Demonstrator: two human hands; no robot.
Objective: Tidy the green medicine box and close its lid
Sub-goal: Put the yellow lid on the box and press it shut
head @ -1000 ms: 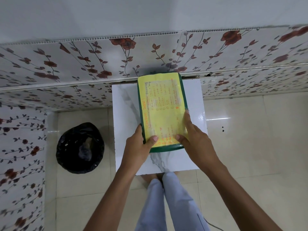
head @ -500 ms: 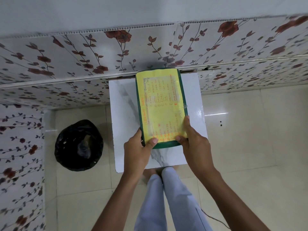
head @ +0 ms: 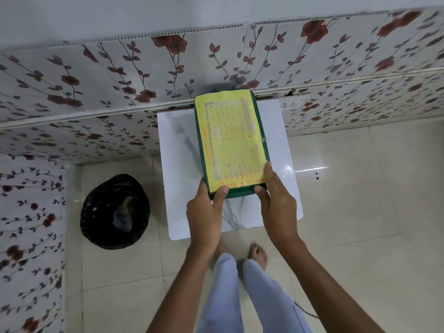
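Observation:
The green medicine box (head: pixel 240 193) sits lengthwise on a small white marble-patterned table (head: pixel 179 150), its far end against the wall. A yellow sheet with orange writing (head: pixel 230 138) is taped over its lid, and the lid lies flat on the box. My left hand (head: pixel 206 212) grips the near left corner, thumb on top of the yellow sheet. My right hand (head: pixel 276 200) holds the near right corner, fingers along the right edge. The inside of the box is hidden.
A round bin lined with a black bag (head: pixel 115 211) stands on the tiled floor left of the table. Flower-patterned wall panels (head: pixel 120 75) run behind and to the left. My legs and bare feet (head: pixel 258 254) are just in front of the table.
The view has shifted back a little, so the feet now show. Both hands stay on the box's near end; the right fingers have slid slightly nearer along the right edge.

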